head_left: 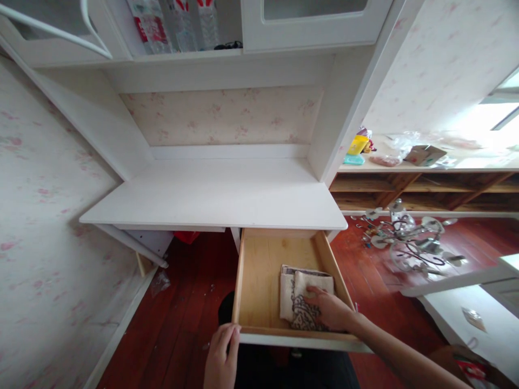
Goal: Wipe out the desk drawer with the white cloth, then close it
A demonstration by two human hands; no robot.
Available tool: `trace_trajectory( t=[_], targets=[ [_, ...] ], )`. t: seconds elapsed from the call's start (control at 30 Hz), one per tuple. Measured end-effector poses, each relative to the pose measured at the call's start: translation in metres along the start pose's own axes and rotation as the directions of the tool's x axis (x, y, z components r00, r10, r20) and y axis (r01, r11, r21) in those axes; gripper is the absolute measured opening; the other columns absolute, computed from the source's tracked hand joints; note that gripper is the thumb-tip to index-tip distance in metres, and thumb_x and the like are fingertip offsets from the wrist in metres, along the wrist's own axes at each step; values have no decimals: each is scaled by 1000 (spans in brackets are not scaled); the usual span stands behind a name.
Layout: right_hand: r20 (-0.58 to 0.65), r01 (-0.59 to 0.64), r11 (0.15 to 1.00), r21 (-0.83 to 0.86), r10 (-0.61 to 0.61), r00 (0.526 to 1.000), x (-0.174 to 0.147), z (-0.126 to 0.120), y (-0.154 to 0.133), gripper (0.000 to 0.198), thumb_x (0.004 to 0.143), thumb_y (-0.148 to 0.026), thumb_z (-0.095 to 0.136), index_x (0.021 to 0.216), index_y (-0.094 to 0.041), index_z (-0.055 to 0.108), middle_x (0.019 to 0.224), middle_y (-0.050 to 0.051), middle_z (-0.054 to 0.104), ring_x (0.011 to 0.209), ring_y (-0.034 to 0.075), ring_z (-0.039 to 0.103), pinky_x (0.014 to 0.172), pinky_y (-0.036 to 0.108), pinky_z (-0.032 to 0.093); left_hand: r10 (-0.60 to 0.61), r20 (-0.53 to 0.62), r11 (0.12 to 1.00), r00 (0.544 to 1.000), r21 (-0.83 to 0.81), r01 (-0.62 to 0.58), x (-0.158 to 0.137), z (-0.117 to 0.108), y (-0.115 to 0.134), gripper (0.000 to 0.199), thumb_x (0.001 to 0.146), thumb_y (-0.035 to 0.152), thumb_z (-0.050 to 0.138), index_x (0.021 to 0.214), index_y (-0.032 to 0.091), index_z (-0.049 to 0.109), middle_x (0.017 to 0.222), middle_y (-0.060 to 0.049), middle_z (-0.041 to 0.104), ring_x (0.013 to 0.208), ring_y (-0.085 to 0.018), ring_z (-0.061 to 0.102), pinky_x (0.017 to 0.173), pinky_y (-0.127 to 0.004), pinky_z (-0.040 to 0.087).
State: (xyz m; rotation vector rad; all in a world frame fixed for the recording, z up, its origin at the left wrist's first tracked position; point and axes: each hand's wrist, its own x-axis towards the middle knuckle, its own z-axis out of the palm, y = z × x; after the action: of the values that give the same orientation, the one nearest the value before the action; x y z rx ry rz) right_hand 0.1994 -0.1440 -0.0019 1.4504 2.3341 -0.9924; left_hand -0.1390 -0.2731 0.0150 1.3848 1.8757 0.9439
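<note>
The right hand (330, 312) lies on the folded cloth (311, 282), its fingers extended over the upper surface; whether it pinches any fabric cannot be told. The left hand (222, 351) is closed over the front left corner of the wooden drawer (259, 270), fingers hooked on the rim.

The cloth is located in the front right part of the drawer, directly under the right hand and well apart from the left hand. It is beige with a dark scrolling pattern, densest toward the drawer front. The upper fold is offset to the right, exposing the lower layer along the left and rear; a dark strip shows at the rear edge.

The drawer extends from beneath the right part of the white desktop (227, 194). Above the desktop, clear plastic bottles (154, 27) stand in the open section of the upper cabinet (316, 40). To the right, a chandelier (417, 237) rests on the red-brown wood floor (182, 302) before a low compartment unit (430, 186), which carries a cardboard box (425, 155) and a yellow container (358, 145).
</note>
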Motion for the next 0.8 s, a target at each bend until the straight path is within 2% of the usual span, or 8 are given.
trace_trajectory(
  t=[0.2,0.43,0.57,0.67,0.8],
  targets=[
    [-42,18,990,-137,-24,999,28,-3,-25,66,60,-25,73,125,-25,59,135,13,48,118,35,51,98,42,44,7,-16,1000,1000,6,-7,-1,1,0,44,88,56,42,93,22,69,101,-8,68,98,-21,63,91,-36,50],
    [-32,129,968,-217,-139,990,69,10,-94,63,63,-41,74,123,-29,58,131,13,47,113,37,50,86,48,48,-14,-10,1000,1000,26,14,-2,1,2,44,89,54,40,95,21,69,103,-9,67,100,-22,62,92,-38,49],
    [-37,165,957,-241,-179,983,85,17,-130,65,63,-42,73,125,-29,56,136,15,43,116,39,47,86,53,47,-35,10,999,999,31,35,-3,-1,7,44,89,53,39,96,21,68,102,-9,67,100,-22,62,93,-37,49],
    [-49,160,953,-256,-177,983,90,16,-141,63,63,-41,72,122,-25,58,134,17,44,114,40,48,85,54,47,-38,21,999,999,28,38,-3,-1,3,44,90,53,38,96,22,68,103,-8,67,101,-21,61,94,-36,48],
    [-81,129,950,-286,-158,984,97,7,-141,58,66,-38,68,121,-26,59,133,16,45,113,39,48,83,53,47,-16,18,999,1000,39,15,-1,3,-13,44,89,54,39,98,23,69,106,-7,67,103,-21,60,96,-37,47]
  ],
)
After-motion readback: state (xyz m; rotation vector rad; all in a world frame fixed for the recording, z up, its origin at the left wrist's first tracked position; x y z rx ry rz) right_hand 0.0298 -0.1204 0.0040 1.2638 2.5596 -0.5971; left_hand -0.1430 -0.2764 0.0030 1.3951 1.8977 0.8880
